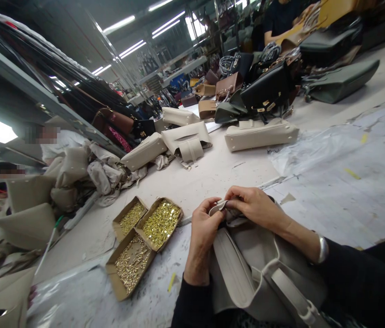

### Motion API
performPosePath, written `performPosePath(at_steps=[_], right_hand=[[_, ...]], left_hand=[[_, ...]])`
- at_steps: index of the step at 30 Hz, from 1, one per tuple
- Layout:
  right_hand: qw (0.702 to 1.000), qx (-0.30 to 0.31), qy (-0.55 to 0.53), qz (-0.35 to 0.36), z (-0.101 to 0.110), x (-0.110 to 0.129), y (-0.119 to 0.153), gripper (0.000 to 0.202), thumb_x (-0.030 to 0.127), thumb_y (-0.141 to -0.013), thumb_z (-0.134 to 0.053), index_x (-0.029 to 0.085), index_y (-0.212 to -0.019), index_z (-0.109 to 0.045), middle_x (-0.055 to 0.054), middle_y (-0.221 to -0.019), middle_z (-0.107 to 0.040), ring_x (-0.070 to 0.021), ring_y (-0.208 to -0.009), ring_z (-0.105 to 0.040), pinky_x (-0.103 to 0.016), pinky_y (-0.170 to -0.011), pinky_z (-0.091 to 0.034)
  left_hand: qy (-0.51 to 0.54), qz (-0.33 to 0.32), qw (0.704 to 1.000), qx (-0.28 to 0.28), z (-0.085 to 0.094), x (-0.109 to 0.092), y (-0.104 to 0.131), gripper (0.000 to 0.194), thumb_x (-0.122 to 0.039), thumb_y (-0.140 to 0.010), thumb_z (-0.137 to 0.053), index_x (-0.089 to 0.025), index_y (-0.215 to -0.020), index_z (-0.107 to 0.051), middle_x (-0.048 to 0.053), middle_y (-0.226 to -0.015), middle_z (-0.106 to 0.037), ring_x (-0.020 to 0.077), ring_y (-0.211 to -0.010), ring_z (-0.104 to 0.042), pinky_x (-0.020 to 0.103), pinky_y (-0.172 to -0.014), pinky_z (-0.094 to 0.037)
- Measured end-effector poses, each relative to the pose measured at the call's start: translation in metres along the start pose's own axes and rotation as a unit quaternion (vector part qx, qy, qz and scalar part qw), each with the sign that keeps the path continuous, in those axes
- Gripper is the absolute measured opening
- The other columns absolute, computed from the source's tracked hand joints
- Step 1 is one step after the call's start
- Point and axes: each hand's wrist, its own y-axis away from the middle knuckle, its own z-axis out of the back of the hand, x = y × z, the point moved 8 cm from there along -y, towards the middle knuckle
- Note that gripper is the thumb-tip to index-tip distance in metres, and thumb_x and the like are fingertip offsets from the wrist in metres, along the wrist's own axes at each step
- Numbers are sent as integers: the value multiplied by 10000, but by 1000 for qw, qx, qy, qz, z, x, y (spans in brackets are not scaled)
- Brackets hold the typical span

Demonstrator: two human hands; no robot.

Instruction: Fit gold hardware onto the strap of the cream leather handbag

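Observation:
A light grey-beige handbag lies in front of me at the table's edge, its handle strap toward the lower right. My left hand grips a pale leather tab at the bag's far end between thumb and fingers. My right hand pinches the same tab from the other side, its fingertips meeting those of the left. Whatever small part may sit between the fingertips is hidden. Left of my hands stand three cardboard trays of small metal pieces: a tray of gold-coloured bits, a smaller one, and a tray of copper-gold studs.
Beige bags lie across the table, with black bags and green bags behind. Unfinished beige bags pile up at the left. A rack with hanging dark straps slants overhead. A person in dark clothes works at the far side.

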Motion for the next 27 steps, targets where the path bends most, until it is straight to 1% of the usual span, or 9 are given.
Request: performPosePath(at_steps=[5,7,10,14,18,21,23,25,27], right_hand=[[999,19,37,19,-1,-6,-5,122,304,-938,-633,256,-911,-741,-9,-844,-753,-201,-799,-668,-294,-722,-433],[999,37,28,21,-3,-9,-6,131,318,-936,-634,254,-897,-741,-15,-844,-748,-205,-804,-657,-296,-722,-430],[996,79,-41,-11,-9,-17,-10,131,343,-897,-664,244,-851,-735,-4,-784,-713,-195,-763,-611,-289,-695,-409],[983,125,-124,-43,-19,-28,-16,179,371,-852,-659,207,-792,-699,14,-704,-645,-167,-704,-552,-273,-655,-398],[960,159,-212,-90,-34,-40,-18,336,519,-818,-665,188,-773,-624,41,-628,-560,-124,-592,-472,-244,-566,-370],[942,175,-261,-122,-43,-47,-15,480,660,-769,-681,193,-770,-576,63,-582,-489,-100,-527,-401,-230,-513,-332],[934,179,-279,-135,-46,-51,-14,544,724,-735,-691,198,-761,-553,79,-557,-442,-89,-497,-355,-226,-489,-304],[931,175,-287,-139,-47,-55,-13,568,750,-727,-688,200,-767,-550,83,-551,-429,-88,-489,-344,-228,-484,-300],[935,164,-285,-136,-46,-58,-13,553,735,-749,-678,195,-797,-568,66,-583,-472,-101,-515,-392,-237,-507,-337]], left_hand=[[-5,1,1000,0,0,0,-2,354,-221,-626,-805,-140,-965,-740,11,-816,-733,125,-679,-619,215,-662,-482],[-7,5,1000,-1,1,2,-3,366,-222,-619,-811,-142,-966,-728,4,-795,-723,122,-672,-613,213,-657,-475],[-8,9,1000,6,2,6,-4,392,-225,-625,-819,-145,-991,-704,-3,-780,-711,120,-669,-602,214,-651,-469],[6,3,1000,29,1,11,-7,400,-236,-655,-824,-155,-1018,-675,-1,-801,-709,125,-686,-610,222,-669,-478],[-3,-33,998,53,0,13,-9,370,-232,-709,-792,-176,-1048,-655,10,-877,-721,141,-753,-646,230,-709,-495],[-22,-57,996,64,-1,14,-9,354,-226,-751,-760,-189,-1085,-649,20,-910,-732,152,-805,-665,228,-726,-498],[-27,-54,996,66,-2,16,-9,365,-223,-751,-759,-187,-1099,-654,24,-906,-737,155,-802,-667,232,-730,-500],[-12,-37,997,62,-3,20,-11,383,-227,-728,-779,-179,-1090,-664,19,-873,-732,144,-754,-651,231,-710,-495],[29,-6,998,55,-4,26,-13,412,-238,-685,-817,-169,-1064,-671,10,-843,-721,129,-704,-628,230,-687,-489]])
